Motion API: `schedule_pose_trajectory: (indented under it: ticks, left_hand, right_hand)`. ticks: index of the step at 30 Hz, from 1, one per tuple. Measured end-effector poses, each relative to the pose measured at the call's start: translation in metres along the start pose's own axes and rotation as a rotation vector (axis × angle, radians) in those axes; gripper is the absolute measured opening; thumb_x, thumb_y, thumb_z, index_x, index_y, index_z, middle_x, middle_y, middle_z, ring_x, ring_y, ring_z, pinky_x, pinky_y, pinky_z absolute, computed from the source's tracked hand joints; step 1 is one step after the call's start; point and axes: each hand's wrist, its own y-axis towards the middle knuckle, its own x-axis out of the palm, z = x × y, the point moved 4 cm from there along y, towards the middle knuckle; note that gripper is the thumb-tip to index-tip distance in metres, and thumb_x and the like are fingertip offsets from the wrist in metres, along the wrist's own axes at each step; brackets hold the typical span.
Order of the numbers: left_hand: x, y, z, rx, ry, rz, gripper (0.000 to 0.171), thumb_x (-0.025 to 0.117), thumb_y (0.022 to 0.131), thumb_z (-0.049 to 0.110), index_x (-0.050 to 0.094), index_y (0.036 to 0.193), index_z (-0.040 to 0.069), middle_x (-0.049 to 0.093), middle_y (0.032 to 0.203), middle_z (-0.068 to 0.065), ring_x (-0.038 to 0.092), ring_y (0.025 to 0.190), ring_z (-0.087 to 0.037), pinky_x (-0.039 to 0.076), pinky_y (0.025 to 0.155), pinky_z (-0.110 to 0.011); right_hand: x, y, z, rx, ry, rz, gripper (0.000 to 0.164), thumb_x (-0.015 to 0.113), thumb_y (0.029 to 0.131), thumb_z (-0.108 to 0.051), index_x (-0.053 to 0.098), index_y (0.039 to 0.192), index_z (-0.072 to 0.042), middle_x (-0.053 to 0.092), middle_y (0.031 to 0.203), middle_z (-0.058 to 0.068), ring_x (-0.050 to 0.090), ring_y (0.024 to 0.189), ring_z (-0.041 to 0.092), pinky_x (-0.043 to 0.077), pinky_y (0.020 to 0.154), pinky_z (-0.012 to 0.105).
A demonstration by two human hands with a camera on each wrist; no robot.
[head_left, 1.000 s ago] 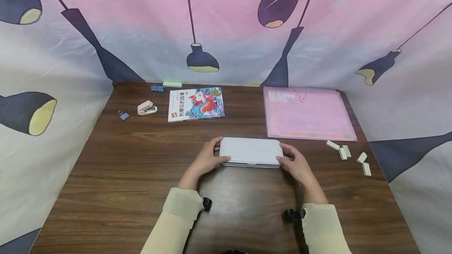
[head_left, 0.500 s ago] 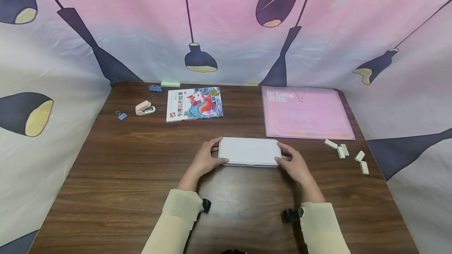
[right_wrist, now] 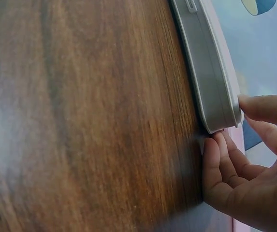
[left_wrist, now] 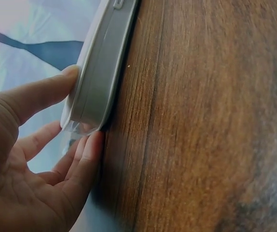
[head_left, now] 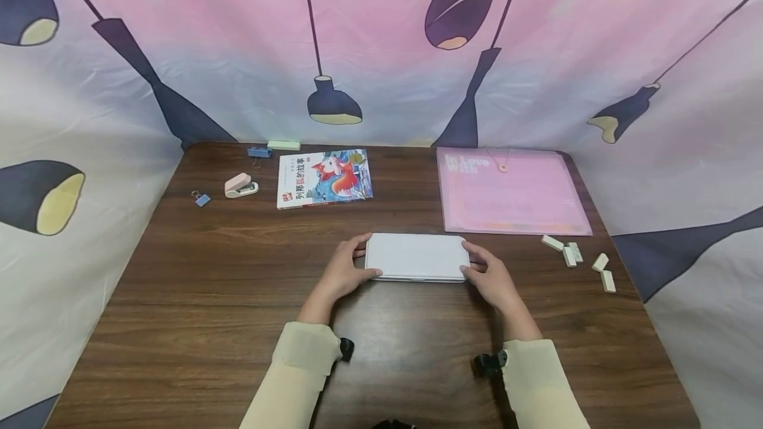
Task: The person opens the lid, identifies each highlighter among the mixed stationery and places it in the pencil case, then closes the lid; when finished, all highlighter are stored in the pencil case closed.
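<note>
A flat white pencil case (head_left: pixel 417 255) with rounded corners and a closed lid lies at the middle of the wooden table. My left hand (head_left: pixel 344 270) grips its left end, the thumb (left_wrist: pixel 46 94) at the lid's front edge and the other fingers around the end. At the right end, my right hand (head_left: pixel 492 278) holds it the same way, its thumb (right_wrist: pixel 264 108) on the lid edge and fingertips low by the tabletop. Both wrist views show the grey side wall of the case (right_wrist: pixel 208 72), with part of a clasp at the top of the picture.
Behind the case lie a fox picture book (head_left: pixel 324 178) and a pink document folder (head_left: pixel 512 190). To the left are a stapler (head_left: pixel 241 186), blue binder clips (head_left: pixel 202 199) and a pale green bar (head_left: pixel 283 145). Several small white blocks (head_left: pixel 608 281) lie at the right.
The dark gap along the front of the case, under the lid, looks narrower than a second ago. Both hands keep their hold at its ends. The head view has shifted slightly.
</note>
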Motion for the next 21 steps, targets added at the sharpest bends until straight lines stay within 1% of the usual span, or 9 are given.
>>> schedule_pose_trajectory:
  ticks: [4,10,17,21]
  left_hand:
    - [0.0005,0.0013,-0.0009,-0.004,-0.008,0.001,0.074,0.078,0.07,0.021,0.042,0.134,0.022,0.045,0.122,-0.009,0.049,0.111,-0.021,0.04,0.092,-0.038]
    - [-0.0019,0.0022,-0.0032,-0.015,-0.019,0.003,0.073,0.078,0.07,0.02,0.042,0.134,0.02,0.045,0.121,-0.008,0.048,0.111,-0.021,0.04,0.092,-0.038]
    - [-0.0053,-0.0022,-0.0063,-0.036,-0.027,0.004,0.073,0.078,0.07,0.02,0.042,0.134,0.02,0.045,0.121,-0.007,0.048,0.111,-0.021,0.04,0.093,-0.038]
    - [-0.0065,-0.003,-0.008,-0.021,-0.035,0.011,0.073,0.078,0.07,0.02,0.042,0.134,0.02,0.045,0.121,-0.008,0.048,0.111,-0.021,0.04,0.092,-0.039]
  right_hand:
    - [0.0005,0.0004,-0.0002,0.003,-0.014,0.007,0.049,0.059,0.087,-0.015,0.045,0.134,-0.018,0.05,0.122,0.016,0.051,0.106,0.027,0.046,0.082,0.037]
    - [0.0018,0.0018,-0.0028,0.012,-0.006,0.004,0.049,0.06,0.086,-0.017,0.046,0.133,-0.019,0.05,0.121,0.016,0.051,0.106,0.027,0.046,0.082,0.038]
    - [0.0061,0.0026,-0.0045,0.015,-0.002,-0.014,0.049,0.06,0.086,-0.015,0.046,0.133,-0.018,0.05,0.121,0.016,0.05,0.107,0.026,0.046,0.083,0.037]
    - [0.007,0.0029,-0.0059,0.011,-0.002,-0.011,0.049,0.061,0.086,-0.016,0.046,0.132,-0.018,0.051,0.12,0.015,0.051,0.107,0.026,0.044,0.085,0.039]
